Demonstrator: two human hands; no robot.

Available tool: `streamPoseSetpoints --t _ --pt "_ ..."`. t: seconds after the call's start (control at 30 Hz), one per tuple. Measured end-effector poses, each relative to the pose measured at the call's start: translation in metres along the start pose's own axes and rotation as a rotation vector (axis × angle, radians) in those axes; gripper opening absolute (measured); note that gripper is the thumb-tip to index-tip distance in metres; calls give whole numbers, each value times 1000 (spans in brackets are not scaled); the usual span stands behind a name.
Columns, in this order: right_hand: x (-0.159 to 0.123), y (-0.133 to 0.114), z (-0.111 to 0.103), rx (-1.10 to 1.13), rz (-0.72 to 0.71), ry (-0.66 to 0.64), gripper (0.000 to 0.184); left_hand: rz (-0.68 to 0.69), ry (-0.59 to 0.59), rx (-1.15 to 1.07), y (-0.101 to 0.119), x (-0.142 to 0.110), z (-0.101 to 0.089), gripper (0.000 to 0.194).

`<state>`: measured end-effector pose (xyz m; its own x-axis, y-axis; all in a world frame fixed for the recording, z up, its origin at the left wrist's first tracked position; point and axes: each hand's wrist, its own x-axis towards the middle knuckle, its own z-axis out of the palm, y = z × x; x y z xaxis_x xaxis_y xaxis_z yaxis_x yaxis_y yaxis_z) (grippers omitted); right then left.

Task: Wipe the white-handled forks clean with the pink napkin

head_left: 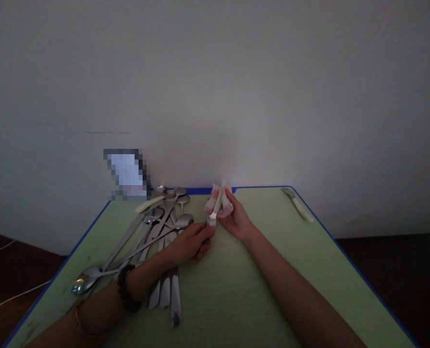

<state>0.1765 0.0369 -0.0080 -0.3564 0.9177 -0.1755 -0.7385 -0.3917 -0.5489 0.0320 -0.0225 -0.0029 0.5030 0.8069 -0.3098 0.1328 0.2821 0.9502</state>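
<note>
Near the far middle of the table, my left hand (191, 242) is closed on the metal end of a white-handled piece of cutlery (218, 201). Its fingers hide much of that end, so I cannot tell its exact kind. My right hand (238, 218) pinches a pink and white cloth (227, 208), which is folded around both sides of the handle. Beside and under my left forearm lies a loose pile of metal spoons (184, 221) and other cutlery, their handles crossing. Over at the right, a white-handled fork (299, 205) lies alone.
A pixelated screen-like device (126, 169) leans at the table's back left corner. The green table (232, 299) has a blue edge and stands against a grey wall (215, 87). One large spoon (85, 280) sticks out toward the left edge. Pale cables run along the floor at left.
</note>
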Motion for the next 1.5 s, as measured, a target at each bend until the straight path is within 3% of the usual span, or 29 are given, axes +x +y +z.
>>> streamPoseSetpoints --t 0.53,0.67,0.87,1.23,1.33,1.5 --pt "1 2 -4 -101 29 -60 15 1 7 15 0 0 1 40" --pt "0 1 -2 -45 49 -41 16 -3 17 17 1 -1 1 39" --pt "0 -2 -1 96 -30 60 16 -10 6 19 0 -1 -1 36" --pt "2 -5 -4 146 -8 14 36 -5 -14 44 0 0 -2 35" --pt "3 -5 -6 148 -23 7 28 -9 -14 50 1 -1 -2 33" --pt "3 -5 -6 146 -63 99 12 -12 -23 75 3 -1 -2 33"
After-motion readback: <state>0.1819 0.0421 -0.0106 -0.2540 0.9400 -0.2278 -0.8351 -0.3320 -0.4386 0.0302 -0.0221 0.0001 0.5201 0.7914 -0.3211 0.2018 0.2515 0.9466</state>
